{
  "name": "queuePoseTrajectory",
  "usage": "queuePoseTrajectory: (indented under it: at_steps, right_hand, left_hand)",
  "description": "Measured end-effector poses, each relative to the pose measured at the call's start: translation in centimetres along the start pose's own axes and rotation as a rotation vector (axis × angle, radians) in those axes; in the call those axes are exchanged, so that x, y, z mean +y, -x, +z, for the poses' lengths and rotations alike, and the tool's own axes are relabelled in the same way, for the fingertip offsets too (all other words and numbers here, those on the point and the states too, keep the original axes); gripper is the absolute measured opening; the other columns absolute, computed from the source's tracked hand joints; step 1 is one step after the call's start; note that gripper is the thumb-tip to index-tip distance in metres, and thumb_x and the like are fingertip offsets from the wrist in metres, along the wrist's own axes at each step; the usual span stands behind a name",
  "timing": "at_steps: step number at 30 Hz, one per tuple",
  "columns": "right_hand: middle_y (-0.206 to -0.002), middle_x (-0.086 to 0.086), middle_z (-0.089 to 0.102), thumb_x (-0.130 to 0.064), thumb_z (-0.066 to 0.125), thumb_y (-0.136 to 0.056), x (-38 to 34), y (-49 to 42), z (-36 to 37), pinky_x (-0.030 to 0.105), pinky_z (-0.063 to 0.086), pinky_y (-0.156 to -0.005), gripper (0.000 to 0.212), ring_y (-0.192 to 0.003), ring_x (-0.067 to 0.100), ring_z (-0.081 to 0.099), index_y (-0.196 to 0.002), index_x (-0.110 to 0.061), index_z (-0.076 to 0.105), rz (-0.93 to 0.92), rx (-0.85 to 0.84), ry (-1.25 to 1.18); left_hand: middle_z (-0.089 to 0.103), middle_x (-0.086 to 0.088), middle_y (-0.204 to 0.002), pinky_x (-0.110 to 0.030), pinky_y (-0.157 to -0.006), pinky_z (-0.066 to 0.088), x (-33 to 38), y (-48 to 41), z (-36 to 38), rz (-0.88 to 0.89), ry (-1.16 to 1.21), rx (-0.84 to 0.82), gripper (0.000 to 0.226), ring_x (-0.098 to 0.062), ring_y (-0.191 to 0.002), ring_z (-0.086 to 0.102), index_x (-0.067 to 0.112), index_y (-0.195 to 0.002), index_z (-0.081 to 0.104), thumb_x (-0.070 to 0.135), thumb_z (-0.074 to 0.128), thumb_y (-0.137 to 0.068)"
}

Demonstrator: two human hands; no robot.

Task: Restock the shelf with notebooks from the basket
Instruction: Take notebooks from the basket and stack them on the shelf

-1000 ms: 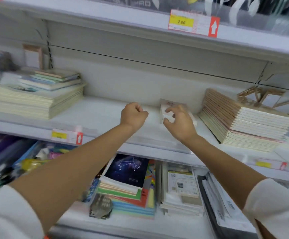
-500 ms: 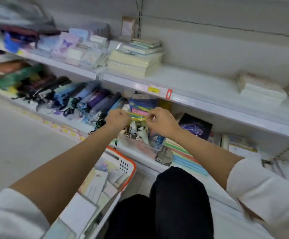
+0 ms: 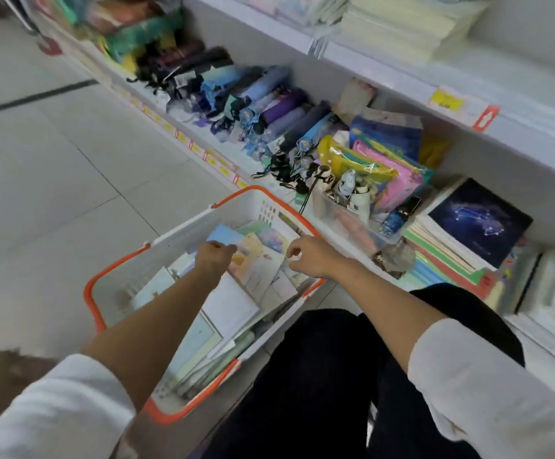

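A white basket with an orange rim stands on the floor by my knees, filled with several pastel notebooks lying loosely on each other. My left hand hovers over the basket's middle with its fingers curled, and I see nothing in it. My right hand is level with it at the basket's right rim, fingers also curled and holding nothing. The upper shelf carries a stack of cream notebooks at the top right.
The lower shelf holds rolled umbrellas, bright plastic pouches, a clear tub of small items and a stack topped by a dark constellation notebook. Tiled floor lies left. My dark-trousered knees are beside the basket.
My view has swung down and left from the upper shelf to the basket. Both hands have come away from the small stack on the shelf and dropped over the basket.
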State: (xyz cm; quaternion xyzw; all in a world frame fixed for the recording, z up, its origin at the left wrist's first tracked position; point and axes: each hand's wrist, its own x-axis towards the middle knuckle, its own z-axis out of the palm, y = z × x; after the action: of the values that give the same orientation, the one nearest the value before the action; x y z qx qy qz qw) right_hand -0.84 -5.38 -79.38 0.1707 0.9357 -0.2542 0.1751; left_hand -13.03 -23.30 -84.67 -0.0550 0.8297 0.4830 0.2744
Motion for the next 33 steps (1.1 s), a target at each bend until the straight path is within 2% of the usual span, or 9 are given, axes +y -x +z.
queuePoseTrajectory:
  at_steps: [4,5,8,14,17,21,24,29,33]
  right_hand:
    - [-0.136,0.004,0.054,-0.02,0.06,-0.088,-0.7,-1.5,1.4,0.039,0.047,-0.098,0.03,-0.117,0.022,0.056,-0.117,-0.015,0.065,0.001,-0.042,0.014]
    - [-0.139,0.004,0.052,-0.02,0.059,-0.089,-0.8,-1.9,1.7,0.039,0.047,-0.098,0.031,-0.116,0.022,0.056,-0.118,-0.016,0.064,0.001,-0.051,0.02]
    - [-0.137,0.004,0.051,-0.021,0.059,-0.09,-1.2,-2.9,2.5,0.037,0.047,-0.096,0.031,-0.114,0.021,0.056,-0.12,-0.017,0.062,0.017,-0.074,0.001]
    - [-0.132,0.004,0.054,-0.024,0.057,-0.093,-2.8,-4.1,4.6,0.035,0.046,-0.096,0.033,-0.114,0.023,0.055,-0.124,-0.016,0.059,-0.016,-0.148,0.014]
    - [-0.133,0.006,0.054,-0.025,0.058,-0.093,-3.5,-4.7,5.6,0.034,0.045,-0.097,0.036,-0.116,0.023,0.054,-0.127,-0.014,0.057,0.021,-0.193,-0.041]
    - [-0.147,0.009,0.042,-0.025,0.056,-0.094,-4.2,-5.1,7.4,0.032,0.037,-0.102,0.05,-0.131,0.025,0.043,-0.14,-0.009,0.044,0.091,-0.318,-0.108]
    - [-0.153,0.011,0.032,-0.021,0.054,-0.095,-4.3,-5.1,8.6,0.034,0.034,-0.107,0.063,-0.137,0.028,0.036,-0.15,-0.007,0.026,0.146,-0.391,-0.135]
    - [-0.157,0.011,0.026,-0.015,0.057,-0.095,-4.8,-5.1,9.5,0.037,0.031,-0.114,0.073,-0.141,0.028,0.031,-0.154,-0.007,0.015,0.19,-0.439,-0.284]
    - [-0.139,0.014,0.05,-0.016,0.063,-0.091,-5.7,-5.1,10.1,0.041,0.039,-0.109,0.049,-0.125,0.029,0.049,-0.135,0.002,0.047,0.218,-0.435,-0.4]
  left_hand:
    - [0.058,-0.009,-0.057,-0.029,-0.06,0.043,-5.5,-1.5,-2.9,-0.15,0.001,0.116,0.021,-0.028,-0.067,0.055,0.0,-0.075,0.06,0.016,0.061,-0.087]
    - [0.063,-0.014,-0.07,-0.033,-0.068,0.047,-6.7,-1.7,-3.5,-0.203,-0.021,0.146,0.02,-0.033,-0.079,0.059,-0.003,-0.085,0.06,0.017,0.06,-0.087]
    - [0.049,-0.024,-0.131,-0.043,-0.099,0.045,-9.8,-1.8,-5.3,-0.376,-0.16,0.247,0.056,-0.039,-0.121,0.048,-0.003,-0.131,0.045,0.027,0.061,-0.087]
    - [0.02,-0.024,-0.155,-0.047,-0.111,0.033,-13.7,-0.5,-5.5,-0.441,-0.391,0.082,0.095,-0.041,-0.139,0.029,0.004,-0.153,0.011,0.061,0.052,-0.088]
    - [0.01,-0.021,-0.158,-0.052,-0.114,0.024,-13.1,0.5,-3.4,-0.35,-0.398,0.089,0.097,-0.042,-0.143,0.016,0.005,-0.153,0.007,0.063,0.05,-0.088]
    - [0.048,-0.015,-0.134,-0.052,-0.099,0.043,-11.8,0.8,-2.5,-0.174,-0.412,0.146,0.069,-0.041,-0.122,0.046,0.01,-0.131,0.046,0.059,0.06,-0.084]
    - [0.045,-0.016,-0.134,-0.047,-0.094,0.047,-12.2,0.8,-3.4,-0.187,-0.368,0.221,0.056,-0.041,-0.121,0.045,0.016,-0.127,0.051,0.048,0.067,-0.084]
    - [0.034,-0.024,-0.143,-0.051,-0.104,0.039,-14.1,-0.1,-4.9,-0.443,-0.334,0.178,0.104,-0.042,-0.131,0.036,0.01,-0.144,0.025,0.06,0.076,-0.068]
    - [0.043,-0.02,-0.14,-0.046,-0.104,0.042,-15.2,-0.6,-4.9,-0.418,-0.279,0.161,0.112,-0.037,-0.131,0.039,0.002,-0.143,0.031,0.063,0.079,-0.062]
